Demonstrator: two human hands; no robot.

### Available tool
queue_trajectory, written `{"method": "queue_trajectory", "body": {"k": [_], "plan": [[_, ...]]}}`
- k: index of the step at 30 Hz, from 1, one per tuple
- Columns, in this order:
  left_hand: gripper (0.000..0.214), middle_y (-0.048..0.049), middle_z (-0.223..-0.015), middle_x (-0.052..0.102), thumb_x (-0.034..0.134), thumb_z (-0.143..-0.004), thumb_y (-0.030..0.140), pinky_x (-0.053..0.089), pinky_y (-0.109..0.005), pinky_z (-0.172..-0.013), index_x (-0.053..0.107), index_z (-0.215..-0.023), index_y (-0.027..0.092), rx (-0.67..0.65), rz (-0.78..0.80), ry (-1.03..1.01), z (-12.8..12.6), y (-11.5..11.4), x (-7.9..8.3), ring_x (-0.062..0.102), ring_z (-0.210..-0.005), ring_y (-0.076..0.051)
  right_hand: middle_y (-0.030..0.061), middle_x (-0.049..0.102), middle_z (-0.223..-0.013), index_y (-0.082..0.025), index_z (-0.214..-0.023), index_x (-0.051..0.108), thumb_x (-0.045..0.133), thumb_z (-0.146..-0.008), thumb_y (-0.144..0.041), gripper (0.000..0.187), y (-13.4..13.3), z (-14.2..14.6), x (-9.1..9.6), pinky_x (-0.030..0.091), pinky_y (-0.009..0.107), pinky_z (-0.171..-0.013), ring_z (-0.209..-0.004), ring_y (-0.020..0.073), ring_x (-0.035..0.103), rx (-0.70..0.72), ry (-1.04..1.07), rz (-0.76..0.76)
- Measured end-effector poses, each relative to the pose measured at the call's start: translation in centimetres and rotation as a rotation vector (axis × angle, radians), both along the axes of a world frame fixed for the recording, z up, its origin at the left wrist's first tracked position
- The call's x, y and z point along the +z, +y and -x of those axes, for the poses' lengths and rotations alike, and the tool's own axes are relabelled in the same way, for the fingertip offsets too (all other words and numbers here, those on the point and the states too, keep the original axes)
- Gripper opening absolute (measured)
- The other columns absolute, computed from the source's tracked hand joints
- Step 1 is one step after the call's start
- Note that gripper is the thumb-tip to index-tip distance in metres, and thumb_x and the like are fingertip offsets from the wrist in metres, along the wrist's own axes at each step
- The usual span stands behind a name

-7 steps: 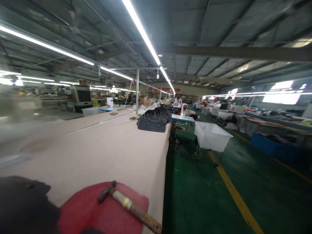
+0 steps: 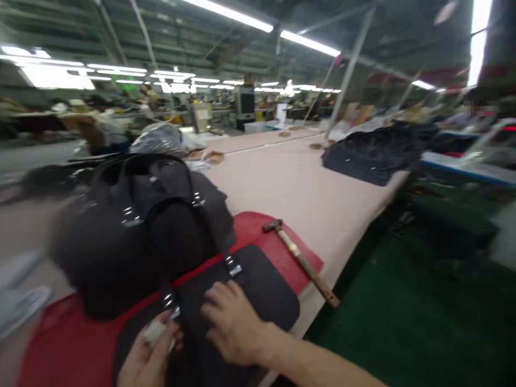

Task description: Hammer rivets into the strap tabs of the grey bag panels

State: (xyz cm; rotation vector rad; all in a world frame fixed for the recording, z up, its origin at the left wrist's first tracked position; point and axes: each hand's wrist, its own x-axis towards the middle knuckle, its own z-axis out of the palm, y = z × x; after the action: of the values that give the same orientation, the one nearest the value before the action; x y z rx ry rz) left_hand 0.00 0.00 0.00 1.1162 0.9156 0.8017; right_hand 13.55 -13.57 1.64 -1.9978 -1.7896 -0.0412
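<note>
A flat black bag panel (image 2: 262, 290) with two strap handles (image 2: 177, 215) lies on a red mat (image 2: 274, 242) at the near end of a long table. My right hand (image 2: 229, 322) rests palm down on the panel with its fingers spread. My left hand (image 2: 147, 357) pinches a small pale object beside a metal strap buckle (image 2: 172, 307); what that object is I cannot make out. A pile of finished black bags (image 2: 121, 226) sits just behind the panel. A hammer (image 2: 300, 258) lies on the mat's right edge.
The long beige table (image 2: 290, 183) runs away from me, with another stack of dark bags (image 2: 374, 153) at its right edge. Green floor (image 2: 403, 312) lies to the right. Blurred people and workstations fill the background.
The view has swung down and left, bringing my hands, the black panel and the bag pile into sight. The hammer now lies further right in the picture.
</note>
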Motion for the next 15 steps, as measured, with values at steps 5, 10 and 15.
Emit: {"method": "queue_trajectory", "body": {"k": [5,10,15], "plan": [[0.069,-0.005,-0.093,0.068,0.084,-0.063,0.046,0.056,-0.03,-0.081,0.055,-0.118,0.014,-0.012,0.077,-0.081,4.0,-0.9,-1.6,0.065,-0.088,-0.019,0.0121,0.047,-0.132,-0.015,-0.126,0.051,0.056,-0.089,-0.026,0.038,-3.3,-7.5,-2.6,0.035,0.043,-0.102,-0.119,0.0274,0.042,-0.526,-0.042,0.024],[0.052,-0.0108,-0.102,0.069,0.074,-0.078,0.043,0.051,-0.04,-0.095,0.053,-0.115,0.012,-0.144,-0.012,-0.094,0.0,-2.0,-1.6,0.067,-0.098,-0.024,0.0154,0.05,-0.116,-0.012,-0.124,0.048,0.06,-0.088,-0.039,0.047,-8.0,-14.8,-3.9,0.04,0.041,-0.088,-0.105,0.0307,0.047,-0.765,-0.231,0.238],[0.045,-0.0112,-0.103,0.069,0.073,-0.08,0.04,0.051,-0.039,-0.092,0.052,-0.109,0.013,-0.185,-0.122,-0.111,-5.7,-2.7,-1.8,0.068,-0.093,-0.022,0.0121,0.052,-0.107,-0.015,-0.114,0.048,0.054,-0.092,-0.04,0.034,-9.3,-17.7,-5.4,0.039,0.034,-0.071,-0.092,0.0264,0.055,-0.831,-0.105,0.351]]}}
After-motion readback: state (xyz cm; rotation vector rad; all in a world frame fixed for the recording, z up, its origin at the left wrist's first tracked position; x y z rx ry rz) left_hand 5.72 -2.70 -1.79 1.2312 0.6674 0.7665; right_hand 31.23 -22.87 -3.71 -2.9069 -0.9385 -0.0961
